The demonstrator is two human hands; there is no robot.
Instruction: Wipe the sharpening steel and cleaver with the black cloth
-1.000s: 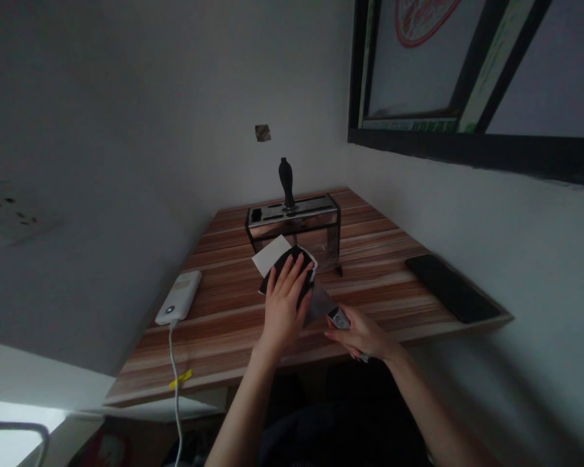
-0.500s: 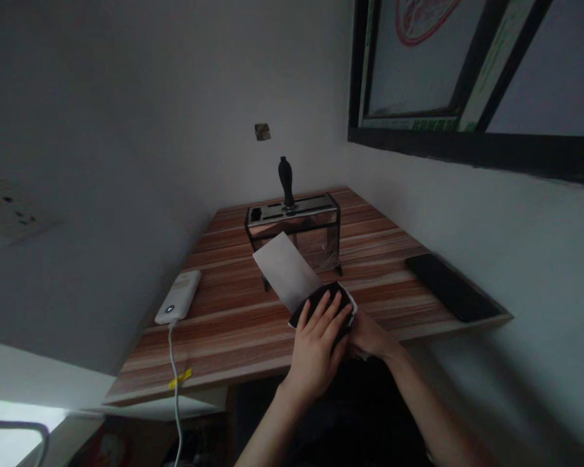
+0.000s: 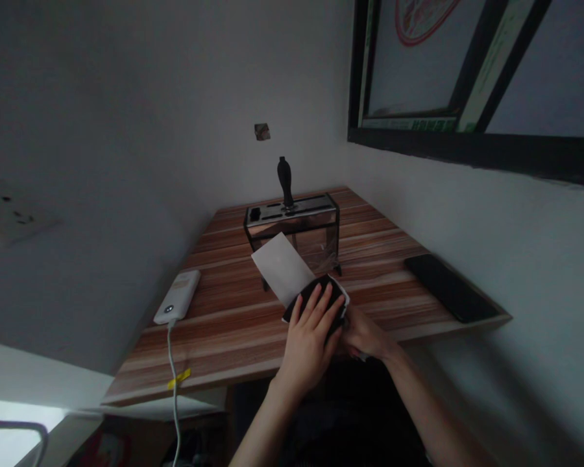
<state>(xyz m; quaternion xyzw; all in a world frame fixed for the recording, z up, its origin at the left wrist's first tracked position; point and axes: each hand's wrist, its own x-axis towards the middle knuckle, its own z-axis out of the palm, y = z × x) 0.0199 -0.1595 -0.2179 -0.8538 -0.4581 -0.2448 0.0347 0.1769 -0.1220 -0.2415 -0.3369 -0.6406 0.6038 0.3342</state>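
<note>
A broad, pale rectangular cleaver (image 3: 283, 267) points up and to the left over the front of the table. Across the lower part of its blade lies a black cloth (image 3: 298, 307) with a white edge. My left hand (image 3: 312, 324) presses this cloth to the blade, fingers spread over it and thumb low at the near side. Behind the cloth, my right hand (image 3: 367, 332) is closed at the cleaver's lower end; the handle itself is hidden. Beyond the blade stands a knife block (image 3: 294, 214) with dark slots and clear sides, one black handle (image 3: 285, 178) upright in it.
The wood-grain table (image 3: 233, 331) runs into a wall corner. A white power bank (image 3: 178, 298) with a white cable (image 3: 172, 353) lies at left, near yellow tape (image 3: 179, 379). A black phone (image 3: 450, 287) lies along the right edge. A dark-framed window (image 3: 418, 123) is at upper right.
The black cloth and my left hand have shifted slightly left and toward the blade's far end. My right hand has moved a little left, while the cleaver keeps nearly the same tilt.
</note>
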